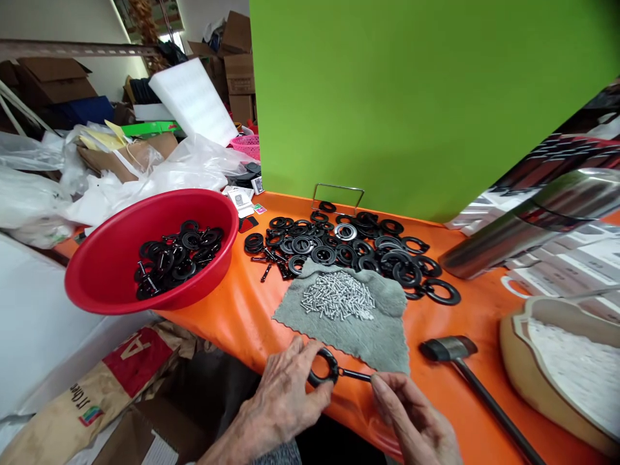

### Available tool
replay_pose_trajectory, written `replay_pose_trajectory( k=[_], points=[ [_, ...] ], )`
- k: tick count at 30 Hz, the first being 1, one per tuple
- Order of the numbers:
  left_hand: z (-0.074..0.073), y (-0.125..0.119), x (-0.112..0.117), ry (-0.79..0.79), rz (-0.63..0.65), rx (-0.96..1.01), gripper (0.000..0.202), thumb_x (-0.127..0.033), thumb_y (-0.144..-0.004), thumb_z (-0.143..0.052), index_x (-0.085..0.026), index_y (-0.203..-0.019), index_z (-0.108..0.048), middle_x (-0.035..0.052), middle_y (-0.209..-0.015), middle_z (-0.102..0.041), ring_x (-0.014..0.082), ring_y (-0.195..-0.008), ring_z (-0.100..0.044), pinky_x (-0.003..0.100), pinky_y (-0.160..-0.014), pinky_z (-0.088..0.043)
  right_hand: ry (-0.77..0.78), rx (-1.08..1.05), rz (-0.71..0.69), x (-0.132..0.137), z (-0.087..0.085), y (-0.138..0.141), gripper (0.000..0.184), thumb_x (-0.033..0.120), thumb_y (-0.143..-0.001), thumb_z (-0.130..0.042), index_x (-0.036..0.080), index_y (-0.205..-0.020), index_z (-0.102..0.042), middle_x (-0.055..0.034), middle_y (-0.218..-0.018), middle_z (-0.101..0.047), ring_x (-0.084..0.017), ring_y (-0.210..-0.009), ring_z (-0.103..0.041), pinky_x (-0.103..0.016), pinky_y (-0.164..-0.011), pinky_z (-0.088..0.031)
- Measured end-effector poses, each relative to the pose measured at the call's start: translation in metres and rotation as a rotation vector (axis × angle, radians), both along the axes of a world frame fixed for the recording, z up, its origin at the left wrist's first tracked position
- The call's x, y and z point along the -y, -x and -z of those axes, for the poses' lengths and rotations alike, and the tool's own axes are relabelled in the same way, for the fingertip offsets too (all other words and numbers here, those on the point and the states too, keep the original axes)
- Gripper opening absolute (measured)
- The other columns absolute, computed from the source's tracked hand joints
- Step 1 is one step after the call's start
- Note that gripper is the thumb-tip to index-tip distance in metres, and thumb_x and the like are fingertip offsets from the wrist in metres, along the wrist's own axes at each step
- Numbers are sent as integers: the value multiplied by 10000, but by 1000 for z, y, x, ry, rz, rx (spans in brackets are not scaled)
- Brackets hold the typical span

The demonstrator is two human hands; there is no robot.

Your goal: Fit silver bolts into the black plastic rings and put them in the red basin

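Standing at the near edge of the orange tabletop (271, 323), the person works with both hands close together over one small part. The left hand (285, 394) pinches a black ring (323, 368) between thumb and fingertips, and the right hand (411, 420) closes its fingertips on the end of a thin black pin (356, 374) that meets the ring's side. Whether the pin is already seated in the ring I cannot tell from here.

Just beyond the hands lies a grey cloth (372, 336) with a heap of small silver screws (339, 297) on it. Past the cloth, a broad scatter of loose black rings (349, 245) spreads over the tabletop, a few with bright metal faces, and some stray black pins lie at its left edge. To the left, a red bowl (111, 265) overhanging the table edge holds a smaller heap of black rings (177, 255), several with pins sticking out of them (these look like finished pieces, though that is my reading).

Judged by the two heaps, the work seems well short of halfway: the bowl's bottom is only partly covered, and many more rings wait on the tabletop than sit in the bowl.

A black hammer (450, 350) rests to the right of the cloth, untouched, its handle running toward the near edge.
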State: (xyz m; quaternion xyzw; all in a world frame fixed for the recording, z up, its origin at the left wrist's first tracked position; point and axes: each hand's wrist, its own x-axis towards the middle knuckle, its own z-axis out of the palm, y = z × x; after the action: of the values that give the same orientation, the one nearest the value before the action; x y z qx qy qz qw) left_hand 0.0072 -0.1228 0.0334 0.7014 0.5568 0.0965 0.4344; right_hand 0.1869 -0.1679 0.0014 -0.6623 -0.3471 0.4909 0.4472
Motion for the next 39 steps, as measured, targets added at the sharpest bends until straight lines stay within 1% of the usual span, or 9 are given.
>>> replay_pose_trajectory(
  k=[2,5,8,11,17,23,31,35,39],
  points=[
    [-8,0,-4,0,9,167,401,-232,-808,-593,-204,-1207,-575,84,-1144,-634,231,-1069,-578,365,-965,-455,-13,7,-21,-4,-2,10,408,610,-718,-656,206,-740,-603,22,-656,-516,-120,-608,-442,-204,-542,-395],
    [-12,-3,-10,59,-52,345,195,-191,-819,-548,-172,-981,-654,36,-895,-661,155,-798,-596,261,-758,-489,13,-64,-12,-10,-3,21,391,599,-741,-641,209,-741,-605,28,-617,-507,-120,-585,-436,-217,-544,-372],
    [-8,-5,-13,79,-110,404,143,-159,-823,-531,-143,-874,-665,28,-808,-653,132,-705,-559,234,-660,-443,50,-142,-31,-13,-4,25,422,622,-728,-639,202,-774,-629,18,-597,-542,-119,-557,-436,-228,-520,-337],
    [-4,-3,-15,74,-100,424,135,-143,-809,-551,-141,-875,-670,14,-780,-638,111,-642,-509,223,-614,-403,18,-109,-118,-18,-9,23,436,625,-718,-648,191,-693,-616,41,-527,-474,-92,-500,-361,-224,-491,-290],
    [-7,5,-24,-9,-17,404,141,-173,-847,-541,-161,-897,-672,1,-796,-624,112,-674,-516,227,-667,-414,-114,116,-271,-35,-25,12,341,537,-789,-603,210,-699,-627,43,-579,-480,-101,-551,-410,-217,-517,-330],
    [1,8,-27,-92,77,338,133,-143,-882,-502,-171,-920,-626,24,-917,-630,152,-883,-575,264,-844,-432,-372,352,-516,-43,-14,-1,145,359,-839,-584,250,-814,-676,-3,-721,-672,-149,-662,-619,-233,-626,-473],
    [2,8,-19,-57,75,347,129,-182,-909,-500,-196,-911,-628,15,-918,-635,147,-888,-592,253,-857,-448,-356,384,-402,-27,-8,6,162,408,-828,-604,253,-794,-639,8,-676,-601,-141,-626,-565,-244,-605,-448],
    [-2,8,-19,-56,93,354,139,-168,-897,-503,-196,-900,-639,20,-907,-645,154,-876,-596,265,-841,-461,-290,390,-375,-28,-11,7,262,472,-806,-602,245,-673,-618,11,-603,-570,-142,-564,-517,-254,-559,-428],
    [-4,8,-17,-56,76,361,137,-172,-892,-509,-190,-892,-645,22,-894,-651,155,-864,-595,266,-824,-460,-208,272,-332,-27,-15,10,274,497,-774,-619,243,-673,-643,21,-579,-558,-139,-571,-521,-236,-560,-443]
  ],
)
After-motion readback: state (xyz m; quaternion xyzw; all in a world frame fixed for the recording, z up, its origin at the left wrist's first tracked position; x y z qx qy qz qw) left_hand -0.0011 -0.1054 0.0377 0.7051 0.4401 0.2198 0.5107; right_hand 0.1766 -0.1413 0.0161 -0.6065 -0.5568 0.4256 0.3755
